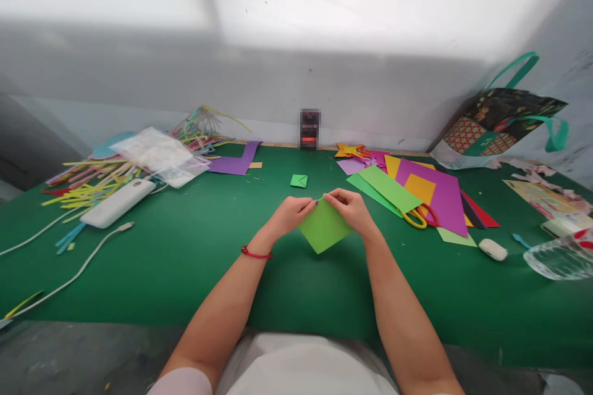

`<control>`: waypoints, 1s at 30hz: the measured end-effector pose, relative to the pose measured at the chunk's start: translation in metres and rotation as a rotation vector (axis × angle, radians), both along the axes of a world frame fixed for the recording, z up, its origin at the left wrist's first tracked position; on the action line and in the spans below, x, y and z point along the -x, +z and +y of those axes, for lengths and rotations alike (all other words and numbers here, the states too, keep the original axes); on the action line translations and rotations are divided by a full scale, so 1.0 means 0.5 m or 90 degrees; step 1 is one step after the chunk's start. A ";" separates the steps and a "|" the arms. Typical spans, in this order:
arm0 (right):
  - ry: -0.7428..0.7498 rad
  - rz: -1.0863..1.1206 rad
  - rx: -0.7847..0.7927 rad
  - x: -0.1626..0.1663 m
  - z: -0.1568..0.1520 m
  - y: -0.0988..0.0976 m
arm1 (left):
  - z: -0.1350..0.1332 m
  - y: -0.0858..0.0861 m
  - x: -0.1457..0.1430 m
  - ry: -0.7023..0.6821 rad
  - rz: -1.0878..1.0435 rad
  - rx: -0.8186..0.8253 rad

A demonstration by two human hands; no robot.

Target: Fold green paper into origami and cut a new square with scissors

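A square sheet of light green paper [322, 228] is held up over the table with one corner pointing down toward me. My left hand [296, 213] pinches it near its top corner from the left, thumb and fingers pressed together. From the right, my right hand [347, 207] pinches the same top edge, its fingertips close to those of the left. Just beyond my hands lies a small folded green paper packet [299, 181], flat on the green table [208, 271].
To the right lie colored paper sheets [447, 197], yellow-and-red-handled scissors [414, 218], a white case [493, 249] and a clear bottle [560, 257]. Leftward are paper strips [78, 200], a white power bank [120, 202] and its cable [88, 262]. A bag [500, 123] leans at back right.
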State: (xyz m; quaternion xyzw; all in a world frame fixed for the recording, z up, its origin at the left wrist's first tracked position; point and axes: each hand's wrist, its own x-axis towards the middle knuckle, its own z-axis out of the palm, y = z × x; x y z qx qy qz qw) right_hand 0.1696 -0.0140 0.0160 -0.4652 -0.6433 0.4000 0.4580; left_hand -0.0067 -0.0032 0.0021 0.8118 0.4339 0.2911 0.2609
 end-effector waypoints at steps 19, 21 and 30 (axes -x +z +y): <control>-0.002 0.023 0.001 0.002 0.001 0.000 | -0.001 0.001 -0.002 -0.002 0.005 -0.003; 0.002 0.021 -0.004 0.001 0.002 -0.001 | -0.001 0.001 -0.002 -0.003 0.006 -0.003; 0.004 0.013 0.002 0.001 0.001 -0.001 | 0.000 -0.003 -0.002 -0.008 -0.007 -0.008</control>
